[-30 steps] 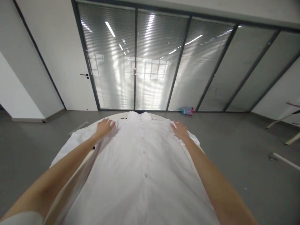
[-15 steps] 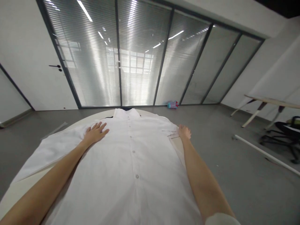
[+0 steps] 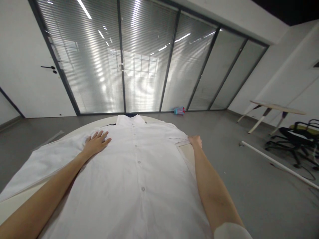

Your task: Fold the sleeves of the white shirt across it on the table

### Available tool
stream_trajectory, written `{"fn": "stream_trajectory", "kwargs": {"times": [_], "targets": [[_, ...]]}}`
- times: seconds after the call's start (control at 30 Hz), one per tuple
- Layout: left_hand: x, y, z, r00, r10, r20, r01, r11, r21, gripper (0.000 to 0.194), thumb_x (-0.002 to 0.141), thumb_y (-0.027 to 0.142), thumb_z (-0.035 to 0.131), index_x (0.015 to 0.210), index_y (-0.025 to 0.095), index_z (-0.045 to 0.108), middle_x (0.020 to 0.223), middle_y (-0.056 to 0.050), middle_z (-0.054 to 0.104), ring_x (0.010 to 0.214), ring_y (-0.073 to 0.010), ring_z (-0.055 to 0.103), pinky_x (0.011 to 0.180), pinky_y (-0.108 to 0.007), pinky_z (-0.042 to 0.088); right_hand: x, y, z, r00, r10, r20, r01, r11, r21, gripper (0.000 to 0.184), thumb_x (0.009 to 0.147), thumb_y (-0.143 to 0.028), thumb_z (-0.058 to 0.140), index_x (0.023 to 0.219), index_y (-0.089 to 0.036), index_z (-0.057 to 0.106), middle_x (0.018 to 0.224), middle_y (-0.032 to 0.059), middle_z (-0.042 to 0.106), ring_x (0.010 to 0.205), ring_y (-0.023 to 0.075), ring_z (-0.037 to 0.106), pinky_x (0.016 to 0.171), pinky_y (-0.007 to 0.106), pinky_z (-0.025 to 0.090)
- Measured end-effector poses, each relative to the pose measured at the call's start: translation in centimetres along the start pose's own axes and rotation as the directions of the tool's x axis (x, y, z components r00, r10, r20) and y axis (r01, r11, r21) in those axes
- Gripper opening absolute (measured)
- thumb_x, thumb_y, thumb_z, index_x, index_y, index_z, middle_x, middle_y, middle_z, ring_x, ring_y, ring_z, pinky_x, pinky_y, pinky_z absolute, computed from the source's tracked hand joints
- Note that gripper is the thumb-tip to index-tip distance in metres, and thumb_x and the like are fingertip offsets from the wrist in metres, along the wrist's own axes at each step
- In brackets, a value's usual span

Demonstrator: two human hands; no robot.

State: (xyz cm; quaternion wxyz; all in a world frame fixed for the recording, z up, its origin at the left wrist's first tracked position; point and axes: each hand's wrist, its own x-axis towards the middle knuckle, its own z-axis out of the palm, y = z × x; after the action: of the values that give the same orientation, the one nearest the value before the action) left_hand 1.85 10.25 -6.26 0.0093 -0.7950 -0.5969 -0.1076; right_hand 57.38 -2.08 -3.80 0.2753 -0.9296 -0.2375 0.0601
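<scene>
A white button-up shirt (image 3: 124,172) lies front side up over a pale round table (image 3: 12,207), its collar at the far edge. My left hand (image 3: 96,143) rests flat on the shirt near the left shoulder, fingers spread. At the table's right edge my right hand (image 3: 195,141) is closed on the shirt's right sleeve (image 3: 178,137), with the fingertips partly hidden. The left sleeve (image 3: 47,162) stretches out toward the near left, under my left forearm.
A glass partition with blinds (image 3: 139,66) stands beyond the table, with a blue and pink item (image 3: 179,111) at its foot. To the right are a wooden table (image 3: 276,107), a black office chair (image 3: 296,139) and a white pole (image 3: 276,162) on the floor.
The view has turned slightly to the right, so things sit further left. My right hand has closed more tightly on the sleeve; my left hand stays flat on the shirt.
</scene>
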Motion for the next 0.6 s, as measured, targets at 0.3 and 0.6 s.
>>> {"fn": "stream_trajectory", "kwargs": {"times": [0.3, 0.6], "targets": [[-0.4, 0.4, -0.5, 0.964, 0.066, -0.258, -0.090, 0.992, -0.085, 0.049, 0.092, 0.048, 0.051, 0.133, 0.022, 0.061, 0.153, -0.015, 0.044, 0.145, -0.0418, 0.029, 0.113, -0.065, 0.026, -4.4, -8.1, -3.1, 0.807, -0.433, -0.401, 0.509, 0.854, 0.104, 0.036, 0.098, -0.032, 0.046, 0.117, -0.018, 0.073, 0.121, 0.0150, 0.059, 0.109, 0.0245, 0.061, 0.099, 0.036, 0.046], [0.4, 6.3, -3.5, 1.000, 0.009, -0.024, -0.024, 0.612, -0.790, 0.082, 0.069, 0.079, 0.059, 0.121, 0.017, 0.066, 0.116, -0.014, 0.070, 0.100, -0.0286, 0.068, 0.075, -0.036, 0.058, -20.2, -15.7, -5.5, -0.189, -0.910, 0.370, 0.822, 0.060, 0.567, 0.035, 0.091, -0.032, 0.068, 0.124, -0.023, 0.069, 0.116, 0.0057, 0.070, 0.086, 0.0143, 0.067, 0.080, 0.024, 0.051]]}}
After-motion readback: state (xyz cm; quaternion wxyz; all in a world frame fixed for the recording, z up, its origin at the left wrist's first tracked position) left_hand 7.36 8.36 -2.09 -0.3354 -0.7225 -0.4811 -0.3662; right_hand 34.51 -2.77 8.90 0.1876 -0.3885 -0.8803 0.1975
